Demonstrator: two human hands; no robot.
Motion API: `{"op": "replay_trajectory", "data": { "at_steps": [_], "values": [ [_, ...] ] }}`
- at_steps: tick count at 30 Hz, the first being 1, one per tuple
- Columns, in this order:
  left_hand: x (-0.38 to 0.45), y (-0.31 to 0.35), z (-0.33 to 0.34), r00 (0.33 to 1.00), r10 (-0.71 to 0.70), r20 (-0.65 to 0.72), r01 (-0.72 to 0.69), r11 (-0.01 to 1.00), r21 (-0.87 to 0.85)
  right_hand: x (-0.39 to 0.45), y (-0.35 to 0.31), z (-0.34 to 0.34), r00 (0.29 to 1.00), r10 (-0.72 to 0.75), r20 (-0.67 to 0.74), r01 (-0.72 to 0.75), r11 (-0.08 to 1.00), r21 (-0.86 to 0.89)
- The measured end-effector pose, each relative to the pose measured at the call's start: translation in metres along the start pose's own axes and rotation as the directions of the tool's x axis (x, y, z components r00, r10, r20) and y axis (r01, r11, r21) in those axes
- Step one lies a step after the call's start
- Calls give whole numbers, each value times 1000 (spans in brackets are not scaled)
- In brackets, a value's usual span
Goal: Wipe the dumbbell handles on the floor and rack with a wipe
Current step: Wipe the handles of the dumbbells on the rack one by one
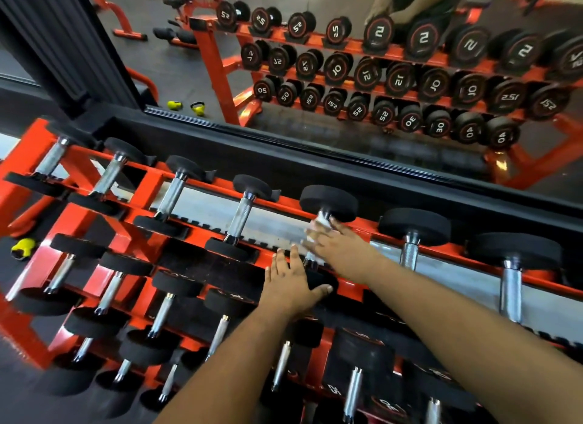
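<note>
My right hand (339, 250) is wrapped over the handle of a dumbbell (328, 203) on the top tier of the orange rack (145, 184), w/ a white wipe (318, 226) bunched under my fingers against the metal. Fingers curl round the wipe and bar, closed on both; only the upper bit of the wipe shows past my fingertips, just below the far black head. My left hand (291, 281) lies flat, fingers spread and nothing in it, palm down on the near head of that same dumbbell, thumb pointing right along the rubber.

That dumbbell sits about mid-frame, 5th from the left on the top row. To its left are four smaller ones w/ bare chrome handles (241, 215); to its right two bigger ones, the closest handle (409, 253) just beside my right forearm. Lower tiers nearer me hold more dumbbells, heads black, handles steel.

Far side: a wall mirror (347, 61) runs behind the rack, showing the rack's reflection w/ numbered weight ends. A yellow kettlebell (23, 248) sits on the dark floor at far left, near the rack's leg.
</note>
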State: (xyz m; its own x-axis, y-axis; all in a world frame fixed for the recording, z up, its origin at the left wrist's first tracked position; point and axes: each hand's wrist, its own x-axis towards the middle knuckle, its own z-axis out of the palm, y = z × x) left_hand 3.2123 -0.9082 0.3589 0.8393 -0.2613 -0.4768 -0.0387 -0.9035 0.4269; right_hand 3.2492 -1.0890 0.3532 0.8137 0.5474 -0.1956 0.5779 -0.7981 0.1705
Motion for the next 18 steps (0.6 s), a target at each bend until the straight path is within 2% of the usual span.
{"op": "replay_trajectory", "data": {
  "at_steps": [2,3,4,6,7,9,13,15,16,18],
  "values": [
    [0,-1,1,1000,1,-9,-1,1000,3,-4,-3,4,992,-125,18,124,991,46],
    [1,-1,1,1000,3,-9,-3,1000,5,-4,1,5,989,-150,2,150,989,12],
    [1,0,1,1000,2,-4,-2,1000,7,-1,8,6,992,-124,-30,122,991,-64],
    [1,0,1,1000,-4,-7,4,1000,8,7,10,1,997,50,-57,-59,983,-172],
    [1,-1,1,1000,-5,-10,5,1000,7,10,5,0,991,112,-67,-122,976,-178],
    [2,-1,1,1000,-1,-13,1,1000,6,14,-7,3,989,138,-58,-144,983,-112],
    [3,-2,3,1000,5,-27,-5,1000,-10,-7,-2,3,986,-164,17,160,979,129],
    [3,-2,4,999,11,-36,-11,1000,-2,-18,8,2,973,-230,28,222,959,174],
    [3,-2,3,999,12,-32,-12,1000,7,-21,13,4,980,-197,19,192,968,162],
    [3,-2,2,1000,7,-16,-7,1000,11,-19,15,6,1000,-13,-16,15,995,103]
  ]
}}
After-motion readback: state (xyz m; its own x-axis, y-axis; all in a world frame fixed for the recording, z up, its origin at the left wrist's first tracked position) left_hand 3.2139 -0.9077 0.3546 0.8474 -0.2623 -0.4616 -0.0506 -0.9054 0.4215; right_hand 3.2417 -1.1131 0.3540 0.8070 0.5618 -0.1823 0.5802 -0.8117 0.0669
